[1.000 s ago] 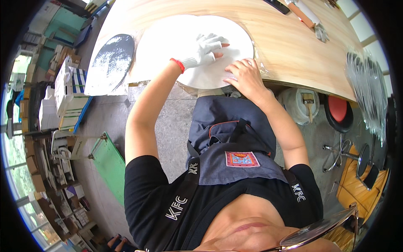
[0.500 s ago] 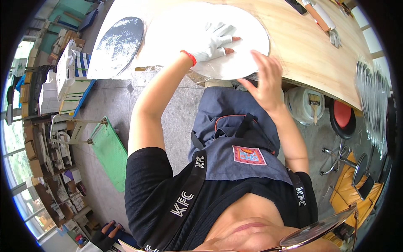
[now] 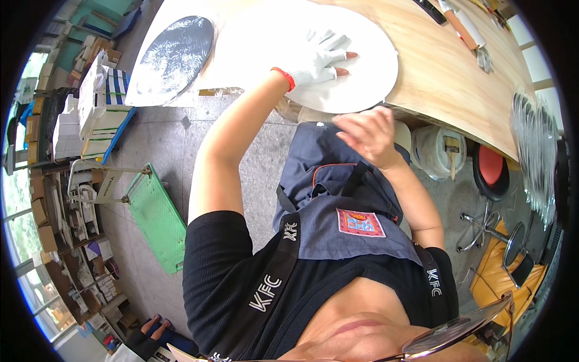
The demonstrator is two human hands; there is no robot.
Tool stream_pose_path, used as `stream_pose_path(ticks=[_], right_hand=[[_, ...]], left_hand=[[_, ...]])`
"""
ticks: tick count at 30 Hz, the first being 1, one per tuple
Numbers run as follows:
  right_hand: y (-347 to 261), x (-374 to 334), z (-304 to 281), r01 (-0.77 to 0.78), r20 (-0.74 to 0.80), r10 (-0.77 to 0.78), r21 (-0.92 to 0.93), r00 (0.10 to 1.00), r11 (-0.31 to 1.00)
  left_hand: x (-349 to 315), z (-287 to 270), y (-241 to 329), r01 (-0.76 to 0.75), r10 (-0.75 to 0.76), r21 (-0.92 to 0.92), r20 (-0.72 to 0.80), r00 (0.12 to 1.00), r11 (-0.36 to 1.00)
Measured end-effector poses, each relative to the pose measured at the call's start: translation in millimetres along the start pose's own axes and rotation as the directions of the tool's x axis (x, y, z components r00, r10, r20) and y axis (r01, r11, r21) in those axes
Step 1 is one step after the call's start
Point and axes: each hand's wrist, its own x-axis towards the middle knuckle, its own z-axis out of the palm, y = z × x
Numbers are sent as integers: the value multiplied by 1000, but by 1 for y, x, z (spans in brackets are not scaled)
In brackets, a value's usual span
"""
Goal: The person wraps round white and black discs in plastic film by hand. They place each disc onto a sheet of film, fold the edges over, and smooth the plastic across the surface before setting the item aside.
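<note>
White-gloved left hand (image 3: 316, 57) flat, fingers spread, on white disc (image 3: 362, 78); right hand (image 3: 365, 134) blurred, grip unclear.

The left hand (image 3: 318, 58) wears a white fingerless glove with a red band at the wrist; the fingertips poke out bare. The right hand (image 3: 365, 134) is ungloved. Both forearms are bare below short black sleeves. Over the black shirt hangs a blue-grey apron (image 3: 338, 199) with black straps, orange piping and a small red-edged patch below it.
</note>
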Motion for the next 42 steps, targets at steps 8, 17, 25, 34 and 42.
stream_pose_path(ticks=[8,17,25,34,42], right_hand=[[-43,25,44,-158,493,105,66,864,985],[-25,-14,-1,-186,116,177,67,977,980],[13,-32,-22,-445,402,520,-270,754,854],[16,-21,4,-289,271,289,-41,918,957],[29,-31,22,-505,306,530,-164,791,848]], left_hand=[[0,-1,1,-2,2,-11,27,1000,1000],[-13,-24,34,208,-233,-577,33,972,790],[-83,-22,172,209,-263,-341,-121,957,917],[-90,43,169,198,-756,-909,415,506,-366],[-78,49,173,-68,-888,-940,288,359,-333]])
